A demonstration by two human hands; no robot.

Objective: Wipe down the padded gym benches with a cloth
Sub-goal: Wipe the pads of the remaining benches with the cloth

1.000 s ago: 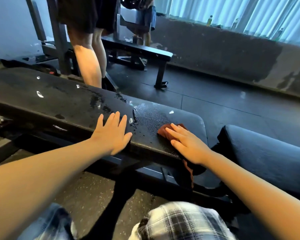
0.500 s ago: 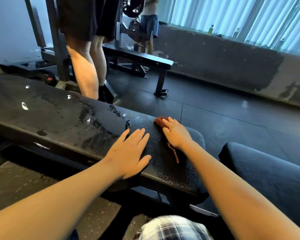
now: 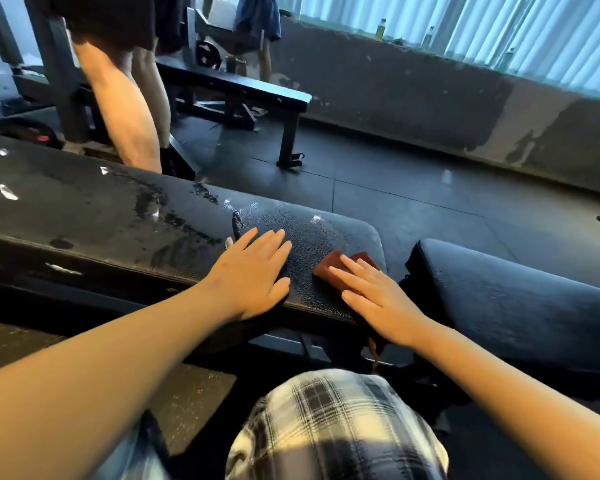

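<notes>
The long black padded bench (image 3: 84,216) ran across the view from the left edge to a rounded right end. Its vinyl covering was worn, with flaked patches and pale flecks along the left and middle stretches and a pebbled, glistening finish toward the right end.

The left hand (image 3: 253,275) lay palm down on the bench top near that right end, fingers straight and close together, gripping nothing. The right hand (image 3: 378,296) lay flat as well, fingers extended and slightly spread, pressing the reddish-brown cloth (image 3: 326,266) against the pad. The cloth sat at the near right corner of the bench; a folded portion showed beyond the fingertips, and a strip hung over the near edge below the wrist. The two hands were near each other but apart.

Just beside the bench's right end stood a second black padded cushion (image 3: 499,299), separated from it by a narrow gap. A black-and-white plaid garment (image 3: 326,427) filled the lower centre of the view.

Beyond the bench, a standing person's bare legs (image 3: 125,109) were at a dark steel rack upright (image 3: 52,64). A flat black bench on metal legs (image 3: 236,88) stood farther back on the dark rubber floor (image 3: 395,202). Bottles (image 3: 380,29) stood on the wall ledge before pale vertical blinds (image 3: 499,29).
</notes>
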